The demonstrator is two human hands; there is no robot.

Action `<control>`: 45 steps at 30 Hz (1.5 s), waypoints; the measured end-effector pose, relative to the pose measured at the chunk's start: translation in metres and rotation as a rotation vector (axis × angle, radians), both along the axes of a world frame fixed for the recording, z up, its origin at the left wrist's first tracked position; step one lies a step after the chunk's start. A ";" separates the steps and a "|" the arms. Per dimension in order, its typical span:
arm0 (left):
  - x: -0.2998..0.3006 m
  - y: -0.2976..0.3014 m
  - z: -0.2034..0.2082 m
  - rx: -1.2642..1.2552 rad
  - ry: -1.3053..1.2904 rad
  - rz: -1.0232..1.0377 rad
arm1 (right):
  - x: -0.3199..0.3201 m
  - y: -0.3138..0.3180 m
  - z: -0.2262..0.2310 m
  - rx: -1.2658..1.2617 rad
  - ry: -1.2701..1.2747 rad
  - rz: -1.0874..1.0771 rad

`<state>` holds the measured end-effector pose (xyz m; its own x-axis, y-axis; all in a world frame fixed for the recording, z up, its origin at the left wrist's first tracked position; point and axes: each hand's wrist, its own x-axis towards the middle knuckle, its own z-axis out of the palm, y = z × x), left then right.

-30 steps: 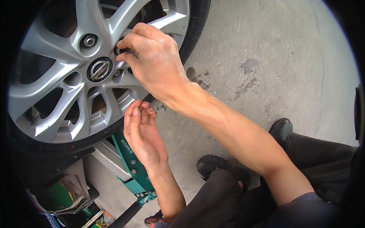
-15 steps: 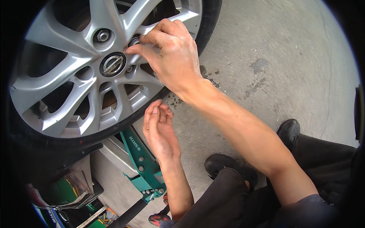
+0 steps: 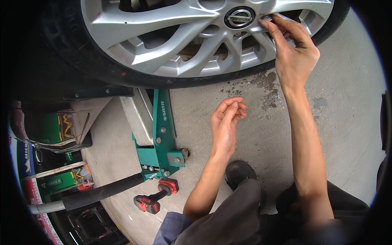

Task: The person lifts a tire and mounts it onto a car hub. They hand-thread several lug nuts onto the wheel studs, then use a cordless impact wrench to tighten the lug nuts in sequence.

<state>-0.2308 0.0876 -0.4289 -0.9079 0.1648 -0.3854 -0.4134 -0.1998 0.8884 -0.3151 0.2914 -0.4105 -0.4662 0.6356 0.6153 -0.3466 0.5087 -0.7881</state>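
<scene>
A silver alloy wheel (image 3: 171, 20) with a black tyre (image 3: 163, 81) fills the top of the view. Its round centre cap (image 3: 239, 17) lies left of my right hand (image 3: 296, 57). Thumb and fingertips of that hand pinch a small metal lug nut (image 3: 268, 18) at a bolt recess beside the cap; the fingers partly cover it. Below the tyre, apart from the wheel, my left hand (image 3: 224, 126) is raised over the floor. Its fingers are curled in with the thumb against them. Whatever they may hold is hidden.
Left of my left hand, a green floor jack (image 3: 160, 153) reaches under the car, its dark handle (image 3: 106, 192) slanting to the lower left. A red and black cordless power tool (image 3: 157, 196) lies on the concrete near it. My shoe (image 3: 241, 173) stands below my left hand.
The view has swung, so the wheel sits higher and further right, and the power tool shows fully. My right hand still pinches at the recess; my left hand's fingers have curled closer together.
</scene>
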 end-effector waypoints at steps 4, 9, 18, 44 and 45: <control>0.007 -0.007 -0.003 0.012 -0.008 0.016 | 0.002 -0.009 -0.004 -0.045 0.014 0.032; 0.007 -0.014 -0.004 0.005 -0.014 0.045 | 0.004 0.000 0.004 0.017 0.058 0.036; -0.025 0.031 0.014 -0.052 0.073 -0.146 | -0.008 -0.003 -0.008 -0.027 0.056 -0.077; -0.103 0.122 0.045 0.752 -0.345 -0.097 | 0.019 0.014 0.025 0.227 -0.226 -0.070; -0.103 0.125 0.045 0.758 -0.331 -0.085 | 0.019 0.015 0.027 0.218 -0.227 -0.062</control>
